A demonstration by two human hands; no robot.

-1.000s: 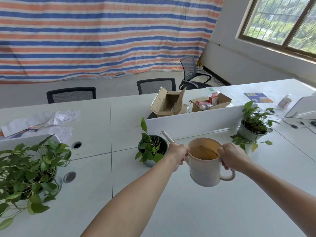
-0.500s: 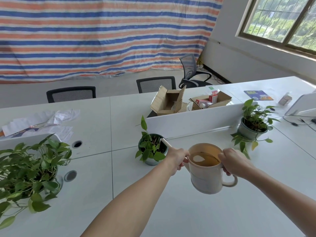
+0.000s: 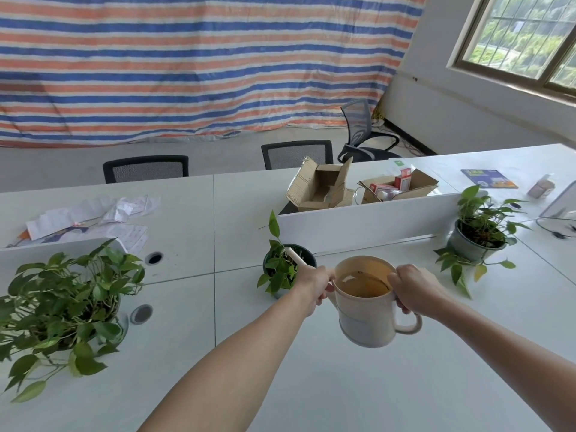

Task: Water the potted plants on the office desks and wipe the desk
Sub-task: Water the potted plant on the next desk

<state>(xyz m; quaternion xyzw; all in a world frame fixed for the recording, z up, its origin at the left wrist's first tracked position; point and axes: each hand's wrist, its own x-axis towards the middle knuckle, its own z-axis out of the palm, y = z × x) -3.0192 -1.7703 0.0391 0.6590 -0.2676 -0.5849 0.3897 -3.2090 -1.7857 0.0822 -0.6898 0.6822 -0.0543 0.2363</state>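
Observation:
I hold a beige watering can (image 3: 366, 319) with brownish water above the white desk (image 3: 358, 385). My right hand (image 3: 411, 288) grips its handle at the rim. My left hand (image 3: 313, 286) grips the base of its long spout, whose tip reaches over the small dark-potted plant (image 3: 282, 269) at the desk's middle. A large leafy plant (image 3: 62, 304) stands at the left. A third potted plant (image 3: 478, 232) in a grey pot stands at the right.
A low white divider (image 3: 367, 222) runs behind the middle plant. Two open cardboard boxes (image 3: 324, 185) sit beyond it. Loose papers (image 3: 93, 216) lie at the far left. Cable holes (image 3: 141, 313) dot the desk. Cables (image 3: 558, 229) lie at the right. Office chairs (image 3: 146, 168) stand behind.
The watering can has dropped lower and tipped slightly to the left, with its spout now over the middle plant's pot. Both hands kept their hold.

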